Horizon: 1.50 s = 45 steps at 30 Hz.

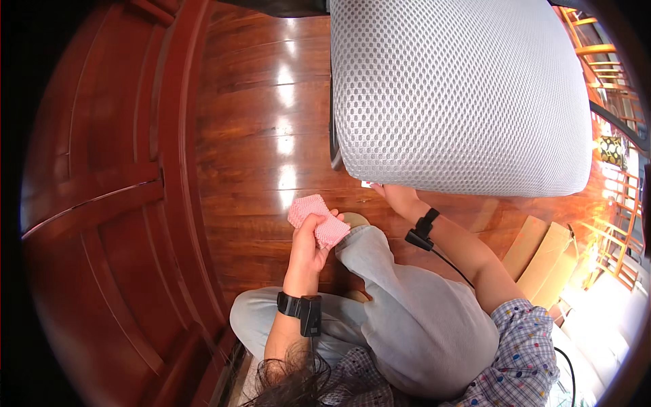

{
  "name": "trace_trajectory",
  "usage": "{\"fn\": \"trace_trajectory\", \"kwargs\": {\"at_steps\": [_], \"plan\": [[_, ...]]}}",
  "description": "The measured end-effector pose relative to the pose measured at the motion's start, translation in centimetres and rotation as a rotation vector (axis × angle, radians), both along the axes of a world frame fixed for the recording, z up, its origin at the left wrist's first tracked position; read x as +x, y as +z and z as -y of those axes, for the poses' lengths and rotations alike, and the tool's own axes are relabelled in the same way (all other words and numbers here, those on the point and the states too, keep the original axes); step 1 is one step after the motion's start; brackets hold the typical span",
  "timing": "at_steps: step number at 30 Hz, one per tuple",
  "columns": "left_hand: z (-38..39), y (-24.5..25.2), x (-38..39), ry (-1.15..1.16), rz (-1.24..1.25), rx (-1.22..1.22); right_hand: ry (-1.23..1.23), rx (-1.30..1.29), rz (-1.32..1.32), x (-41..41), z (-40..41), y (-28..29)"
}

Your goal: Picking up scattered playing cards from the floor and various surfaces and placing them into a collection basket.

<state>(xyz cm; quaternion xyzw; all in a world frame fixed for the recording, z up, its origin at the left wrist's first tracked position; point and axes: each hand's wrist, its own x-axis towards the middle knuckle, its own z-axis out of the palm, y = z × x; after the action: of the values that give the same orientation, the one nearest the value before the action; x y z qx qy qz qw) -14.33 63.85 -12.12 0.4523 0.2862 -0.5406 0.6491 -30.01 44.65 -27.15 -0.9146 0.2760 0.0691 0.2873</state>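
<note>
My left hand grips a small fanned stack of playing cards with pink patterned backs, thumb across the top. It is held above the wooden floor, just left of my raised knee. My right hand reaches forward beneath the front edge of a grey mesh chair seat, which covers most of its fingers. At the thumb tip, the corner of a white card with a red mark shows. Whether the fingers grip that card or only touch it is hidden.
Dark red panelled wood runs along the left side. Glossy wooden floorboards lie ahead. Flat cardboard pieces rest on the right, near wooden chair frames. A black cable trails from the right wrist strap.
</note>
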Motion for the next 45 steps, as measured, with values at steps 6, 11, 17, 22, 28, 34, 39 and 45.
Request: {"fn": "trace_trajectory", "kwargs": {"at_steps": [6,11,17,22,28,34,39,45], "plan": [[-0.2,-0.3,0.1,-0.012,-0.007,0.042,-0.155,0.120,0.142,1.1,0.6,-0.7],[0.5,-0.2,0.6,-0.017,-0.024,0.055,-0.199,0.100,0.147,2.0,1.8,0.5],[-0.1,5.9,0.0,-0.012,-0.109,0.100,-0.273,0.145,0.145,0.3,1.9,7.6],[-1.0,15.5,-1.7,0.000,-0.189,0.098,-0.397,0.479,0.030,-3.0,0.0,22.2],[1.6,32.6,-5.3,-0.343,-0.180,0.010,-0.323,0.266,0.434,-5.8,-3.9,48.7],[8.5,53.3,-14.5,-0.527,-0.114,-0.234,-0.432,-0.061,0.483,-13.2,-7.4,70.3],[13.3,65.4,-22.6,-0.796,0.048,-0.446,-0.507,-0.296,0.459,-21.6,-4.4,82.1],[21.5,69.1,-30.6,-1.320,0.052,-0.780,-0.957,0.154,0.807,-32.6,2.7,87.3]]}}
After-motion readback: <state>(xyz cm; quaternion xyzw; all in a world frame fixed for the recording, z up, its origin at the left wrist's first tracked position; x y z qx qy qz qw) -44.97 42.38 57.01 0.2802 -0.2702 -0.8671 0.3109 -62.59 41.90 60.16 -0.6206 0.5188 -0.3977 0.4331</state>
